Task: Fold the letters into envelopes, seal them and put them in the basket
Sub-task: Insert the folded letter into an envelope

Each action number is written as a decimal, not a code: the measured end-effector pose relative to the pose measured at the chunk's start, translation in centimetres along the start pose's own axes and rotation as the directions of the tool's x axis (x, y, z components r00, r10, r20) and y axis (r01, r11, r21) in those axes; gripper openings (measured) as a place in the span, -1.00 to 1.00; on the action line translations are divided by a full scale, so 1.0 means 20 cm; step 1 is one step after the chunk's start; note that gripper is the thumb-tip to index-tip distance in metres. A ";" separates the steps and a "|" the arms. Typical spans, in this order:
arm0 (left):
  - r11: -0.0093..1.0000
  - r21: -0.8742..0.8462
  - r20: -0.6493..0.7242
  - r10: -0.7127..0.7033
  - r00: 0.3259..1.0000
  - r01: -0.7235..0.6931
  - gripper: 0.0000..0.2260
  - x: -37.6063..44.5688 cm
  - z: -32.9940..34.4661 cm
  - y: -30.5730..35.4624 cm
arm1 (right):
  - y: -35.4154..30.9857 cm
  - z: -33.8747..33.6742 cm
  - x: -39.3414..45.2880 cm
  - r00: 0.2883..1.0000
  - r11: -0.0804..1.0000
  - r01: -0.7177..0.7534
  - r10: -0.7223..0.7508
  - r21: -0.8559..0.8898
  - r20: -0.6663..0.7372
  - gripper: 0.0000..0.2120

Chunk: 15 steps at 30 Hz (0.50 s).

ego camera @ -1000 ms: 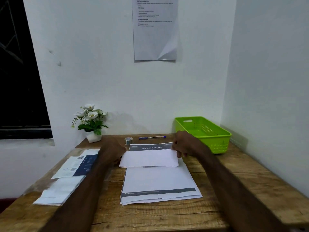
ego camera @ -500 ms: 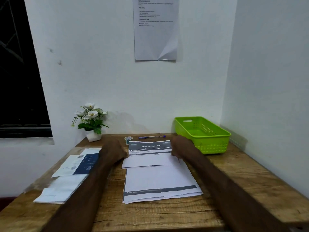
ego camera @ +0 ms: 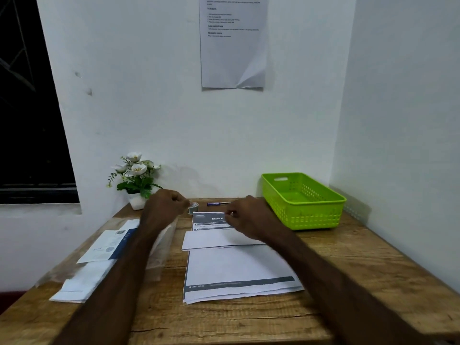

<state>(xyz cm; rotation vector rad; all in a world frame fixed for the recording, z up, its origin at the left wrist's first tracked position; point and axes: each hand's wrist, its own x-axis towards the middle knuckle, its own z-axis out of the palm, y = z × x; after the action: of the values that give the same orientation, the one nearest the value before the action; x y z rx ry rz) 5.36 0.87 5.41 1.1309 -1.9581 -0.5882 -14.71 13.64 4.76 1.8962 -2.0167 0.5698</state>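
Both hands raised just above the far end of the table [ego camera: 348, 282], fingers curled in loose fists. Left hand [ego camera: 163, 209] holds nothing visible. Right hand [ego camera: 249, 217] hovers over the folded letter [ego camera: 214, 239]; can't tell if it pinches the sheet. Letter lies on the far end of the paper stack [ego camera: 236, 270]. Envelopes [ego camera: 99, 260] at left, green basket [ego camera: 302, 200] at right, empty. Tape roll [ego camera: 193, 207] and pen [ego camera: 218, 203] behind.
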 end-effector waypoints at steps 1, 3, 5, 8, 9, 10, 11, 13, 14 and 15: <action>0.998 -0.052 -0.007 0.018 1.000 -0.018 -0.81 0.01 -0.03 0.01 | -0.05 0.00 -0.01 0.998 0.996 0.054 -0.052 0.074 -0.016 -0.81; 0.990 -0.139 -0.023 0.034 0.999 -0.037 -0.82 0.02 -0.11 0.01 | -0.16 0.00 -0.02 0.986 0.958 0.167 -0.155 0.232 -0.067 -0.85; 0.987 -0.158 -0.043 0.035 0.998 -0.041 -0.86 0.04 -0.17 -0.01 | -0.27 0.01 -0.04 0.963 0.909 0.269 -0.254 0.320 -0.088 -0.87; 0.992 -0.101 -0.049 0.069 0.996 -0.074 -0.96 0.09 -0.28 -0.13 | -0.40 0.03 -0.07 0.923 0.843 0.372 -0.381 0.389 -0.055 -0.85; 0.995 -0.048 -0.044 0.090 0.995 -0.092 -0.98 0.10 -0.31 -0.18 | -0.45 0.04 -0.08 0.909 0.827 0.398 -0.414 0.397 -0.047 -0.82; 0.993 0.022 -0.032 0.112 0.993 -0.112 -0.97 0.12 -0.35 -0.23 | -0.49 0.04 -0.09 0.894 0.813 0.422 -0.446 0.401 -0.037 -0.80; 0.987 0.102 -0.016 0.128 0.992 -0.126 -0.96 0.13 -0.38 -0.29 | -0.53 0.04 -0.10 0.881 0.798 0.438 -0.473 0.414 -0.020 -0.77; 0.968 0.214 0.010 0.133 0.991 -0.132 -0.91 0.13 -0.44 -0.38 | -0.61 0.05 -0.11 0.865 0.783 0.434 -0.500 0.446 0.036 -0.71; 0.962 0.242 0.016 0.127 0.992 -0.127 -0.90 0.13 -0.46 -0.42 | -0.65 0.05 -0.11 0.857 0.779 0.433 -0.512 0.454 0.060 -0.70; 0.959 0.258 0.018 0.118 0.993 -0.119 -0.88 0.13 -0.48 -0.46 | -0.68 0.06 -0.11 0.846 0.773 0.440 -0.528 0.457 0.077 -0.70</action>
<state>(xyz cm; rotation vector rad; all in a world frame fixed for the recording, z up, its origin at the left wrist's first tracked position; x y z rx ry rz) 16.98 -6.07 5.59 1.1579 -2.1327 -0.2747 -1.00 14.46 3.64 2.7181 -1.4639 0.7335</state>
